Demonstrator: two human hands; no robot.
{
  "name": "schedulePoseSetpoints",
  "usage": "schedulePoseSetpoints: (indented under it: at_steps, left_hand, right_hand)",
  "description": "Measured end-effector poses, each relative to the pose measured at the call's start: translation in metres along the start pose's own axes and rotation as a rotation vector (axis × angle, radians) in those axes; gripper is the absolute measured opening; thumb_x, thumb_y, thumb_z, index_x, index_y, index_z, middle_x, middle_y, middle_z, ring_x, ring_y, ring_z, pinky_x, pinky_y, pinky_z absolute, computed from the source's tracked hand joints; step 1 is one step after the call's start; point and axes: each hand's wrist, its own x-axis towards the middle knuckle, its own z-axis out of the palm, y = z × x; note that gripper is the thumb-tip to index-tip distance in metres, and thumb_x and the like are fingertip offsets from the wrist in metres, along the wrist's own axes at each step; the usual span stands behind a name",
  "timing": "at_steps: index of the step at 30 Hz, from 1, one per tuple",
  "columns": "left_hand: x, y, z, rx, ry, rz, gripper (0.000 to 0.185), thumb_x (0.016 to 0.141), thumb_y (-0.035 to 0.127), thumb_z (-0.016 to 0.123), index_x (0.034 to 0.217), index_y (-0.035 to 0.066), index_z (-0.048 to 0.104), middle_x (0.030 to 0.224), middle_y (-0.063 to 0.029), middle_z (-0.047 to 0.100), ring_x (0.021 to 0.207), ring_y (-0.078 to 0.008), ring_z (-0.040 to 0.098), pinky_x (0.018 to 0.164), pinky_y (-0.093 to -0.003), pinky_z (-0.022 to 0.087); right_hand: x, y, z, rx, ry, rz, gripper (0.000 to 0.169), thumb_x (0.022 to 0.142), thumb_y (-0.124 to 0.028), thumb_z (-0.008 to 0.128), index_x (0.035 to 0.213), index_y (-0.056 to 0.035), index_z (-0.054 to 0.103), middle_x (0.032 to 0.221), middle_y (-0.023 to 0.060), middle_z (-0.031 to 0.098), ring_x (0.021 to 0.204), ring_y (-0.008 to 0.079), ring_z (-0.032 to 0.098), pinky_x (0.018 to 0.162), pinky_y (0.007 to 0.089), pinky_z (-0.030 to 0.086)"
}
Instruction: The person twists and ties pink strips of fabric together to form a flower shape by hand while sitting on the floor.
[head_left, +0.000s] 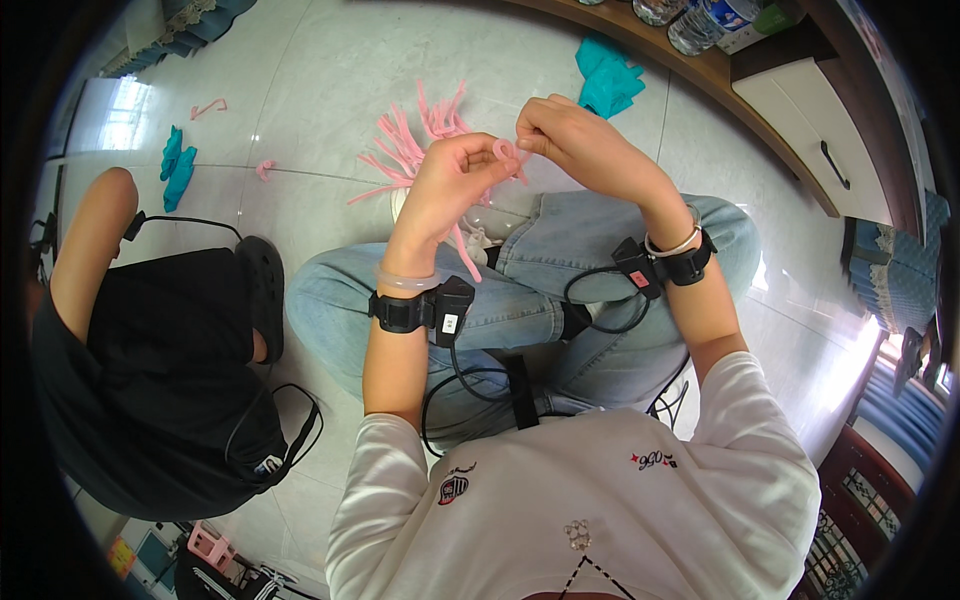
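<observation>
My left hand (461, 165) pinches a pink chenille stem (505, 148) between thumb and fingers, where it is bent into a small loop. The fingertips of my right hand (566, 139) grip the same stem just right of the loop. A long pink tail (466, 255) hangs below my left palm; I cannot tell whether it belongs to that stem. Beyond my left hand, a spread bunch of pink chenille stems (401, 146) lies on the floor, partly hidden by that hand. Both hands are above my crossed legs (600, 232) in light blue jeans.
Teal gloves (609, 79) lie beyond my right hand, with more teal gloves (178, 169) at left. A curled pink piece (264, 169) and a bent one (208, 109) rest on the tiles. Another person (165, 360) sits close on my left. A wooden cabinet (810, 127) borders the right.
</observation>
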Motion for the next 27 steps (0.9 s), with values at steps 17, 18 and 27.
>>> schedulePoseSetpoints:
  at_steps: [17, 18, 27]
  left_hand:
    - [-0.003, -0.003, -0.008, -0.193, -0.084, -0.024, 0.008, 0.084, 0.012, 0.060, 0.087, 0.004, 0.061, 0.079, 0.0018, 0.061, 0.058, 0.0000, 0.042, 0.047, -0.0153, 0.028]
    - [-0.002, -0.004, -0.009, -0.201, -0.102, -0.020, 0.009, 0.083, 0.013, 0.061, 0.087, 0.005, 0.061, 0.078, 0.0021, 0.061, 0.056, 0.0003, 0.040, 0.046, -0.0155, 0.027]
    - [-0.005, 0.004, -0.008, -0.179, -0.100, -0.037, 0.007, 0.082, 0.011, 0.062, 0.085, 0.004, 0.063, 0.072, 0.0051, 0.057, 0.053, 0.0006, 0.036, 0.045, -0.0159, 0.025]
  right_hand:
    - [-0.001, 0.003, -0.004, -0.046, 0.170, -0.482, 0.016, 0.071, -0.006, 0.065, 0.086, -0.0028, 0.060, 0.085, 0.0064, 0.057, 0.078, 0.0227, 0.056, 0.063, 0.0318, 0.049]
    - [-0.001, 0.004, -0.005, -0.094, 0.189, -0.526, 0.016, 0.070, -0.006, 0.065, 0.085, -0.0030, 0.060, 0.085, 0.0063, 0.057, 0.076, 0.0224, 0.056, 0.061, 0.0315, 0.049]
    - [0.009, 0.001, -0.020, -0.360, 0.058, -0.713, 0.029, 0.069, -0.004, 0.069, 0.097, -0.0026, 0.059, 0.087, 0.0073, 0.059, 0.070, 0.0224, 0.057, 0.057, 0.0302, 0.048]
